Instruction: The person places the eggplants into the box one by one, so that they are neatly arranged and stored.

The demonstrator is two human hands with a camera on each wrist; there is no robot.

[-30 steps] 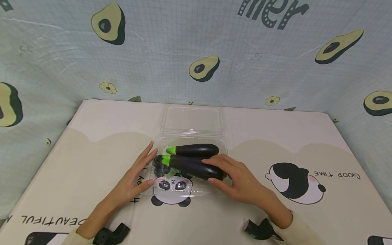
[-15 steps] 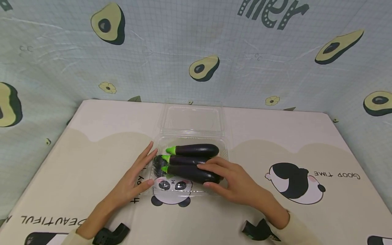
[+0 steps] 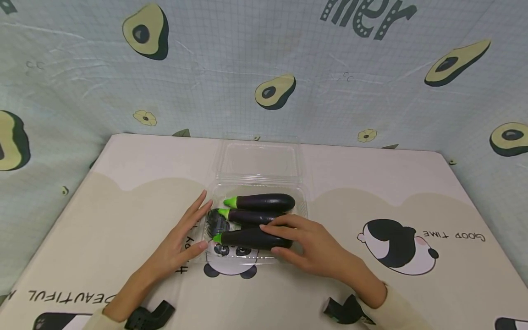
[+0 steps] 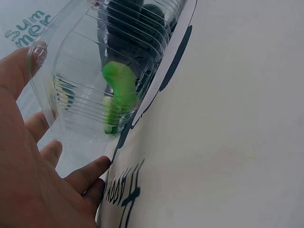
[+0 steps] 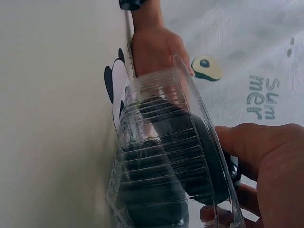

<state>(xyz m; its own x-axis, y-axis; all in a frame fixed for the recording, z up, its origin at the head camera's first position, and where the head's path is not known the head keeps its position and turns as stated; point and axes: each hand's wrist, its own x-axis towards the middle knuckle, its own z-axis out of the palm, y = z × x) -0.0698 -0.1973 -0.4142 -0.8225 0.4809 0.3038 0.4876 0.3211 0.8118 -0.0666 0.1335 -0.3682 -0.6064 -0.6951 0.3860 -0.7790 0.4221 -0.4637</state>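
Note:
A clear plastic clamshell box (image 3: 306, 201) holds dark purple eggplants with green stem ends. My right hand (image 3: 315, 243) grips the thick end of the nearest eggplant (image 3: 245, 239), which lies tilted inside the box in the right wrist view. Behind it are a middle eggplant (image 3: 251, 216) and a far eggplant (image 3: 266, 201), stems to the left. My left hand (image 3: 175, 247) rests with spread fingers against the box's left side; in the left wrist view a fingertip touches the clear rim, and a green stem (image 4: 121, 85) shows through the wall.
The box's transparent lid (image 3: 260, 160) lies folded back toward the table's far edge. A pale tablecloth (image 3: 136, 220) with printed pandas covers the table. Behind it hangs a sheet (image 3: 214, 59) printed with avocados. Black wrist cameras sit at both wrists.
My right hand has drawn the held eggplant toward the near side of the box and slightly left, uncovering the middle eggplant. My left hand has stayed in place.

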